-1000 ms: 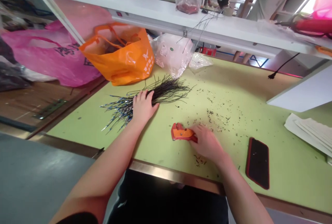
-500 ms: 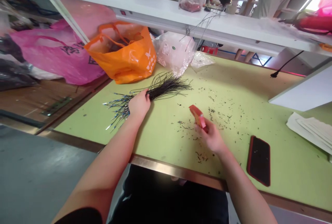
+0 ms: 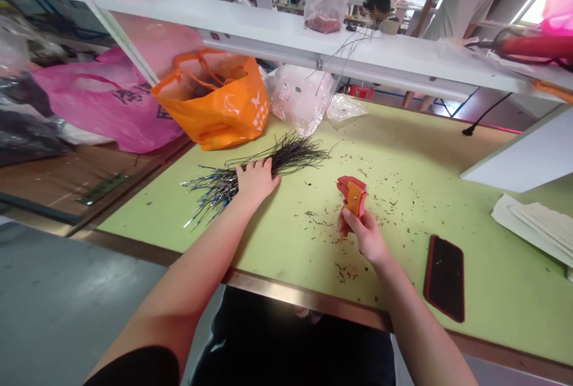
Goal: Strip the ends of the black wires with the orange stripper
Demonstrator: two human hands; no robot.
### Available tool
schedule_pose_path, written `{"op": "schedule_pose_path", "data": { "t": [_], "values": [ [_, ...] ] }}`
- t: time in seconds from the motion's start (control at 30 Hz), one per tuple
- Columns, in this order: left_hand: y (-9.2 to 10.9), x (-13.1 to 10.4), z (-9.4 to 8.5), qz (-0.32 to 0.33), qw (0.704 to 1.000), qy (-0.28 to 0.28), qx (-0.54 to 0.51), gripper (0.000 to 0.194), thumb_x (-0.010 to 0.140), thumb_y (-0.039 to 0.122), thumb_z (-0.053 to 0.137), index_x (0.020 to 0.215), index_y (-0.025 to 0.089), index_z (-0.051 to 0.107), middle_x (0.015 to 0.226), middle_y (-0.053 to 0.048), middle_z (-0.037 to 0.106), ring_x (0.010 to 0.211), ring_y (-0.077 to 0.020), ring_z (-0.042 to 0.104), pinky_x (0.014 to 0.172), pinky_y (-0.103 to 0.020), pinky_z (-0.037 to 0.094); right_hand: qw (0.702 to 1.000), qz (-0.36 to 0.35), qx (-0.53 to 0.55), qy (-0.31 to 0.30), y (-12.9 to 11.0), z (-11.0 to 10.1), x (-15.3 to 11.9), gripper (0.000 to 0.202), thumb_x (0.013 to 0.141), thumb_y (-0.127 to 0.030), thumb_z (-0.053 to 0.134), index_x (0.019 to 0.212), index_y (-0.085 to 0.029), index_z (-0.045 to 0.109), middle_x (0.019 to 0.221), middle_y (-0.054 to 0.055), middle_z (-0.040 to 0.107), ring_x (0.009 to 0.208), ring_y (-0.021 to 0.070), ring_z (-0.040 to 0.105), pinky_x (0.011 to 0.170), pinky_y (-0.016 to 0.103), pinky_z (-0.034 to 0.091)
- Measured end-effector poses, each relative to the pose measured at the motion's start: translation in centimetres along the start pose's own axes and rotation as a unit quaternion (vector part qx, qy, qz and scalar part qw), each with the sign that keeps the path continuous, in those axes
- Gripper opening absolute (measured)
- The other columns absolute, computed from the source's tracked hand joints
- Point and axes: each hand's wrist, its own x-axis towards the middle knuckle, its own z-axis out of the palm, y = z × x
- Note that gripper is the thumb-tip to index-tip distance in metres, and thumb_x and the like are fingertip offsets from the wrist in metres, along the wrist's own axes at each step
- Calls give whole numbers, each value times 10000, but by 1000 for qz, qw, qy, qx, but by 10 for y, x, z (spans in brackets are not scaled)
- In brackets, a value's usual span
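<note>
"Green table [image 3: 492, 219] filled most of the head view I had, with a white shelf [image 3: 250, 19] across 12 o'clock from the wearer."

"Any writing?"

"Dark characters on the pink bag [image 3: 94, 96] at 10 o'clock and white print on the orange bag [image 3: 224, 114] at 11, both too soft for me to read. The clear bag [image 3: 299, 96] at 12 bore a small green oval mark; I made out no brand."

"And the wires?"

"One loose dark bundle [image 3: 295, 156] lay at 11 o'clock, with blue near its left-hand ends. The left hand [image 3: 257, 182] lay over it, palm down; I couldn't tell whether the fingers gripped."

"The other hand?"

"A dark phone [image 3: 445, 278] lay at 3. At 1 o'clock the right hand [image 3: 364, 234] was closed round the handle of a red-and-orange hand tool [image 3: 354, 195], its head apart from the wires."

"How far had things got?"

"Plenty of short dark scraps [image 3: 347, 272] were already scattered around 1 o'clock. I couldn't judge which wires were finished or how many remained; none was in the tool."
</note>
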Motion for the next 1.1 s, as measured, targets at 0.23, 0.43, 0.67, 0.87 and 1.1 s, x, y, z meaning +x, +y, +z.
{"op": "schedule_pose_path", "data": {
  "t": [0.23, 0.43, 0.67, 0.87, 1.1],
  "values": [
    [13, 18, 5, -7, 998, 23, -66, 564, 1048, 475, 539, 1509, 158, 611, 1497, -217, 658, 1364, -428, 592, 1191, -584, 374, 1000, 4, -25, -18, 5, 0, 0, 498, 939, -731, 659, 876, -237, 633, 815, 47, 656, 756, 226, 596, 734, 394, 524],
    [8, 17, 15, 34, 996, 48, -62, 497, 994, 167, 467, 1427, 216, 708, 1336, -160, 719, 1260, -366, 623, 1089, -507, 438, 999, 13, -45, 3, 6, -1, 1, 476, 942, -716, 650, 925, -240, 645, 858, 60, 669, 802, 247, 605, 772, 416, 522],
    [8, 19, 10, 25, 997, 30, -69, 514, 1006, 274, 566, 1504, 167, 637, 1391, -189, 676, 1244, -389, 628, 1034, -494, 482, 998, 23, -50, 0, 8, -2, 1, 479, 933, -719, 655, 941, -240, 643, 865, 63, 652, 822, 256, 597, 800, 436, 519],
    [10, 21, 11, 14, 998, 18, -57, 400, 1016, 235, 555, 1374, 199, 730, 1291, -167, 720, 1221, -379, 638, 1020, -495, 481, 998, 25, -61, -1, 9, -1, 1, 444, 943, -681, 676, 963, -238, 648, 865, 57, 628, 837, 260, 603, 789, 433, 532],
    [14, 19, 13, 36, 997, 43, -49, 319, 977, 135, 539, 1173, 198, 783, 1235, -143, 724, 1215, -348, 626, 976, -457, 503, 996, 5, -92, 0, 12, -4, 3, 385, 976, -641, 644, 1002, -256, 646, 867, 62, 623, 825, 271, 605, 747, 437, 538]
  ]
}}
